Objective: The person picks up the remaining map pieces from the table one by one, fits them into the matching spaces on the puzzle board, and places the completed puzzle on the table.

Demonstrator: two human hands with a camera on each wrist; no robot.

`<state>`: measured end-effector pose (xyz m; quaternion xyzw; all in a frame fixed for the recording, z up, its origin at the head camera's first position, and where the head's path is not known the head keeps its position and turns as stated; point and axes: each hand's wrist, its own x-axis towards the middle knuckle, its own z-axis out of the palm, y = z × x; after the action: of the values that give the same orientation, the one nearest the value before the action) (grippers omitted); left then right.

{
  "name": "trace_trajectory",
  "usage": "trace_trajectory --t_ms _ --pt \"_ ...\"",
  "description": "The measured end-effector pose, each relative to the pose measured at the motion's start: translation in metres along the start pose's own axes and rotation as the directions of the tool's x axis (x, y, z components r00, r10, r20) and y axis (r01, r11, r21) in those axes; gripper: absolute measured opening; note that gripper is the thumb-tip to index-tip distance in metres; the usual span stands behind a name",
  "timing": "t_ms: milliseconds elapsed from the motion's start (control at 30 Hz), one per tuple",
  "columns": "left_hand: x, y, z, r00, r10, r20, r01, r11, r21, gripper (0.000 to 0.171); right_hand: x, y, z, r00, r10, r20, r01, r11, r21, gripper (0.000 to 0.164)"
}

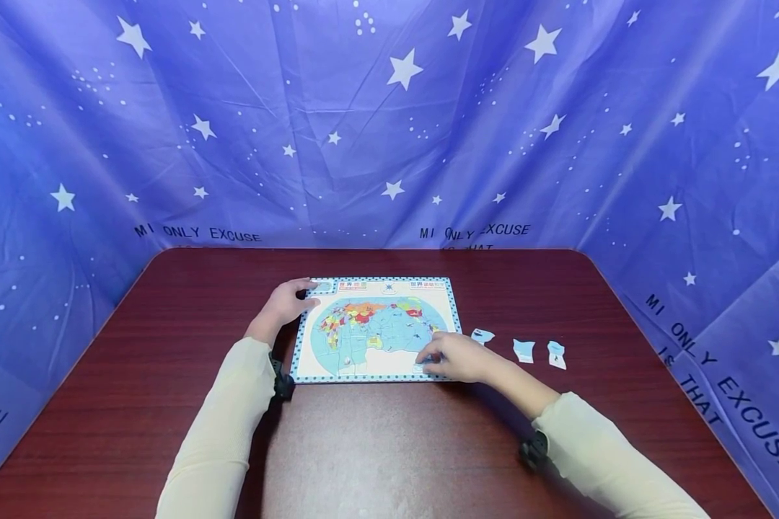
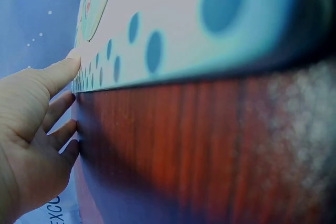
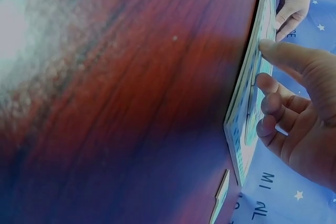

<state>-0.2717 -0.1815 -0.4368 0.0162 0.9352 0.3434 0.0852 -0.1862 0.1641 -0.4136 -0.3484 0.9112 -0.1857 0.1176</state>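
A world map jigsaw puzzle (image 1: 389, 328) lies flat on the table, framed by a blue-dotted border. A white gap (image 1: 389, 358) shows along the map's bottom. My left hand (image 1: 285, 303) is at the board's left edge; in the left wrist view its thumb (image 2: 65, 72) rests on the dotted border while the other fingers spread beside the edge. Over the lower right of the map, my right hand (image 1: 457, 357) has bent fingers and holds a small puzzle piece (image 1: 418, 367) low at the board. In the right wrist view its thumb (image 3: 283, 51) and fingertips are right at the board's surface.
Three loose puzzle pieces lie right of the board: one beside the right hand (image 1: 482, 336), a middle piece (image 1: 523, 350) and a far piece (image 1: 556, 355). The dark red table (image 1: 357, 447) ends at a blue star-printed curtain (image 1: 337, 144) behind and at both sides.
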Motion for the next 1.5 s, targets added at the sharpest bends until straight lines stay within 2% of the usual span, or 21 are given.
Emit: trace_trajectory --t_ms 200,500,800,1100,1500 --pt "0.001 -0.001 0.000 1.000 -0.001 -0.006 0.001 1.000 0.007 0.049 -0.002 0.001 -0.003 1.000 -0.013 0.010 0.013 1.000 0.010 0.018" --pt "0.003 -0.003 0.001 1.000 0.004 -0.007 -0.004 1.000 0.007 0.049 -0.002 0.002 -0.004 1.000 -0.020 0.020 0.021 0.996 -0.087 0.018" --pt "0.002 -0.002 0.000 1.000 0.009 -0.003 -0.009 1.000 0.019 0.049 -0.001 0.003 -0.007 0.998 -0.032 0.051 0.038 0.991 -0.129 0.019" --pt "0.002 -0.001 -0.002 1.000 0.004 0.000 -0.004 1.000 0.013 0.049 -0.001 0.003 -0.011 0.997 -0.050 0.057 0.057 0.989 -0.140 0.020" --pt "0.001 -0.001 -0.001 1.000 0.005 0.013 -0.006 1.000 0.013 0.049 -0.004 0.001 -0.008 0.999 -0.029 0.032 0.033 0.989 -0.142 0.020"
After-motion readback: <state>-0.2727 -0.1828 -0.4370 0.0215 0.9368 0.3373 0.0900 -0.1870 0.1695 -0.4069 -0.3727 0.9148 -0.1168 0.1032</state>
